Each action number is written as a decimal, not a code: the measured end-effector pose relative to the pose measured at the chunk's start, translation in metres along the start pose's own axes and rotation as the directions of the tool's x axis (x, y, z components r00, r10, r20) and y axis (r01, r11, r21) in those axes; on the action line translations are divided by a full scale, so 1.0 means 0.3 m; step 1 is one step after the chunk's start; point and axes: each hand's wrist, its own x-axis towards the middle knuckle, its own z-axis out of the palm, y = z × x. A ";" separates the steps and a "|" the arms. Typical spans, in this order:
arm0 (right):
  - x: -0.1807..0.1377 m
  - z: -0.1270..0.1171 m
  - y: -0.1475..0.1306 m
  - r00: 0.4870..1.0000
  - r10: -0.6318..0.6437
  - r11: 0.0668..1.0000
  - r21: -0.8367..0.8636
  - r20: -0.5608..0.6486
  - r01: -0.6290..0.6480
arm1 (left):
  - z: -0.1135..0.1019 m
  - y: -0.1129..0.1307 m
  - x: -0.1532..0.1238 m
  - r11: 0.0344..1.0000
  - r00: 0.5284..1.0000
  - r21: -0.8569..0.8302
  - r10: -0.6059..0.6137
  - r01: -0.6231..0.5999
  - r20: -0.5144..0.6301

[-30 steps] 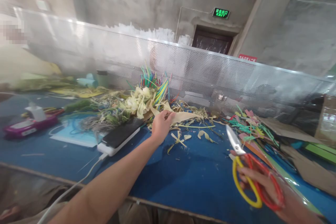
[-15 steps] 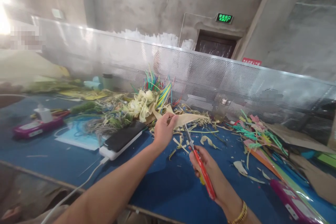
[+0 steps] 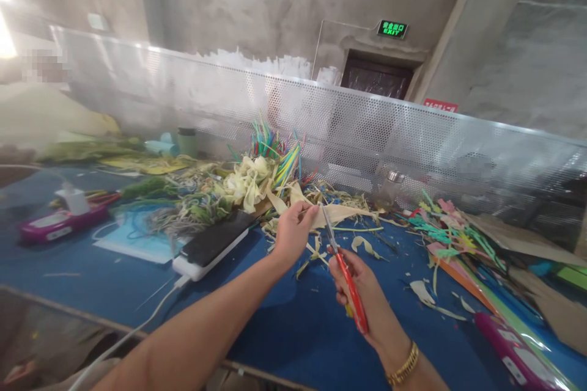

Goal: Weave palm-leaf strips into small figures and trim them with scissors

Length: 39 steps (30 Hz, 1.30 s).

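Note:
My left hand (image 3: 296, 229) is closed in a pinch on a pale beige strip (image 3: 342, 214) that looks like dried husk. The strip stretches to the right from my fingertips and tapers. In my right hand (image 3: 360, 278) is a pair of scissors (image 3: 351, 293) with red handles, its blades pointing up and away from me. The blade tips are close to my left fingertips, at the strip. Whether the blades touch the strip I cannot tell. Loose pale scraps (image 3: 316, 253) lie on the blue table (image 3: 284, 317) below the strip.
Behind my left hand stand a pale husk-like bundle (image 3: 250, 183) and bright thin sticks (image 3: 288, 165). A black phone (image 3: 217, 237) rests on a white power bank (image 3: 197, 267). Purple power strips (image 3: 513, 351) lie on both sides. A perforated metal screen (image 3: 321, 116) and a glass jar (image 3: 389, 186) are beyond.
My left hand has moved slightly right and down. The scissors have risen a little, and their blade tips are now nearer my left fingertips. The strip appears lower and more spread out.

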 end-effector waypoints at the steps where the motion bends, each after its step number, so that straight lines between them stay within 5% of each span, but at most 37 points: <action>1: -0.002 -0.002 0.003 1.000 -0.001 1.000 0.001 -0.006 0.001 | -0.001 0.002 0.001 1.000 1.000 -0.011 -0.003 0.003 0.003; 9: -0.009 -0.005 0.004 1.000 0.003 1.000 0.005 0.010 -0.003 | 0.002 0.007 0.000 0.997 1.000 -0.072 -0.016 0.018 0.023; 21: -0.016 -0.030 0.009 0.998 -0.055 0.974 -0.220 -0.025 0.048 | 0.007 0.022 0.008 0.983 0.995 -0.162 -0.073 0.084 0.071; 27: -0.012 -0.108 0.002 0.981 -0.151 0.937 -0.334 -0.124 0.102 | 0.029 0.001 -0.002 0.887 0.956 -0.372 -0.209 0.274 0.205; 30: -0.007 -0.267 0.009 0.916 -0.341 0.740 -0.661 -0.214 0.122 | 0.032 -0.006 -0.005 0.780 0.907 -0.464 -0.336 0.419 0.254; 32: -0.009 -0.401 0.029 0.868 -0.395 0.511 -0.857 -0.299 -0.063 | 0.031 -0.008 -0.004 0.719 0.881 -0.510 -0.394 0.472 0.261; 36: -0.038 -0.615 0.088 0.897 -0.324 0.156 -0.952 -0.300 -0.262 | 0.025 -0.009 0.005 0.721 0.898 -0.542 -0.396 0.432 0.189; 39: -0.074 -0.670 0.102 0.920 -0.303 -0.033 -0.962 -0.250 -0.272 | 0.019 -0.012 0.015 0.758 0.930 -0.549 -0.351 0.352 0.111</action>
